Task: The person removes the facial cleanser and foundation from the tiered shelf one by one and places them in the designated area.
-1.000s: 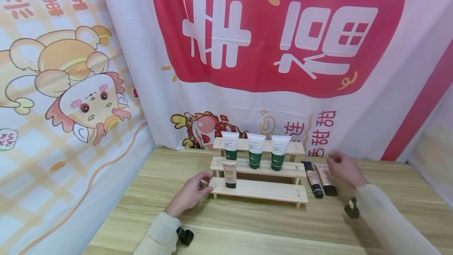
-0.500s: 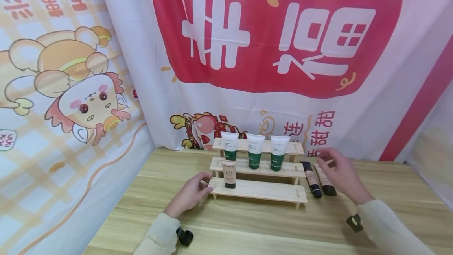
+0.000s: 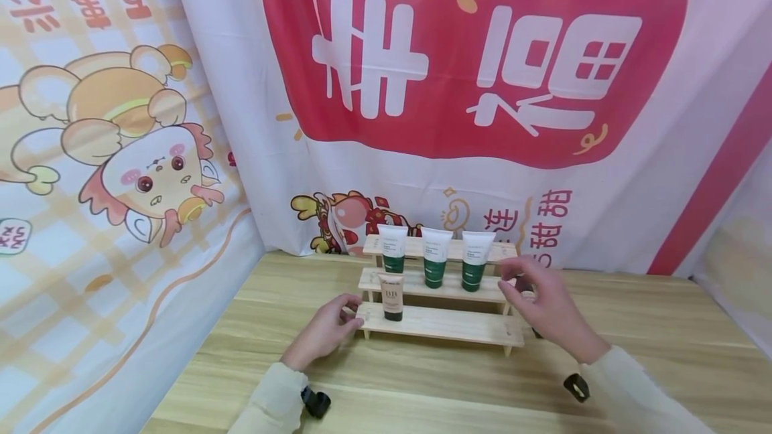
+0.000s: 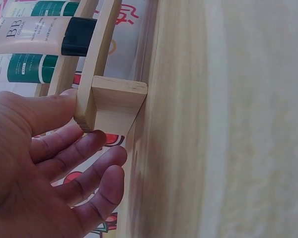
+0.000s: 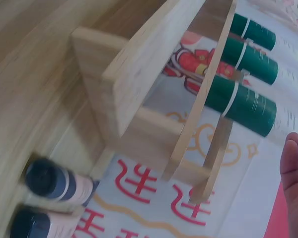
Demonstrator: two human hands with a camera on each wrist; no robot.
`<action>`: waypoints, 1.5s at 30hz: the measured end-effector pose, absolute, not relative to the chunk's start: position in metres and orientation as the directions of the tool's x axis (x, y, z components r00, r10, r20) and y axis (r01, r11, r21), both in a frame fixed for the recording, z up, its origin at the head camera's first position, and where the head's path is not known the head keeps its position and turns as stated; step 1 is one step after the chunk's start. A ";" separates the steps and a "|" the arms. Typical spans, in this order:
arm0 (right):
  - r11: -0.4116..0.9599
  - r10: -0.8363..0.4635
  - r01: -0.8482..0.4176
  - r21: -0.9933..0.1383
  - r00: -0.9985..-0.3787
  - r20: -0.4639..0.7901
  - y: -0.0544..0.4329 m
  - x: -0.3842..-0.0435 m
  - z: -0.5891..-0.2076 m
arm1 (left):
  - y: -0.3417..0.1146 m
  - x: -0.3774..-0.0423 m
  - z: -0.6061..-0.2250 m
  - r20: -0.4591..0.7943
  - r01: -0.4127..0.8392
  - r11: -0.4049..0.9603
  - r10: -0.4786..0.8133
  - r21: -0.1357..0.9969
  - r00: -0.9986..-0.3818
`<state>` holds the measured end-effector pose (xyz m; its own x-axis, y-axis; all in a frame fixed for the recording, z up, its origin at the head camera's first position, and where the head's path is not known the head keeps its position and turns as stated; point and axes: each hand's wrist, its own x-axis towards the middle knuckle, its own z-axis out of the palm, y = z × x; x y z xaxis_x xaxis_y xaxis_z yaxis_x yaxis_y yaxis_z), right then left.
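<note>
A three-tier wooden display rack (image 3: 446, 327) stands on the table. Its lowest tier's left end is pinched by my left hand (image 3: 326, 325), thumb on top and the other fingers loosely bent below, as the left wrist view shows. A beige BB cream tube (image 3: 392, 297) stands cap down on that tier, near the hand. On the middle tier, three white-and-green tubes (image 3: 435, 260) stand in a row. My right hand (image 3: 545, 300) hovers by the rack's right end, fingers loosely bent, holding nothing. Only its fingertips (image 5: 293, 166) show in the right wrist view.
Two more tubes with black caps, one nearer the rack (image 5: 59, 183) and one farther out (image 5: 35, 225), lie on the table right of the rack. My right hand mostly hides them in the head view. A printed curtain (image 3: 241, 119) hangs behind the wooden table (image 3: 422, 387).
My right hand has moved left from over the lying tubes to the rack's right end. The left hand, the rack and the standing tubes have stayed in place.
</note>
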<state>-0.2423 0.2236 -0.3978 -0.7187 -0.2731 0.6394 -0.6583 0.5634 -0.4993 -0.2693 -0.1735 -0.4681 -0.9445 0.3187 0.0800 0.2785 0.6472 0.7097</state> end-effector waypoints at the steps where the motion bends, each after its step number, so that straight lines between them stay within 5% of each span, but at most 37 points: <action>1: 0.552 -0.280 -0.667 -0.501 -0.714 0.642 0.221 -0.242 -0.397 | -0.173 -0.269 -0.468 0.080 0.278 0.647 0.317 0.710 -0.945; 27: 0.418 -0.405 -0.745 -0.519 -0.665 0.628 0.157 -0.249 -0.403 | -0.173 -0.270 -0.468 0.095 0.290 0.632 0.323 0.719 -0.942; 35: 0.362 -0.451 -0.800 -0.478 -0.600 0.661 0.126 -0.249 -0.414 | -0.174 -0.269 -0.468 0.087 0.286 0.642 0.323 0.712 -0.942; 45: 0.377 -0.425 -0.742 -0.554 -0.670 0.608 0.095 -0.251 -0.425 | -0.173 -0.268 -0.467 0.085 0.279 0.636 0.319 0.720 -0.944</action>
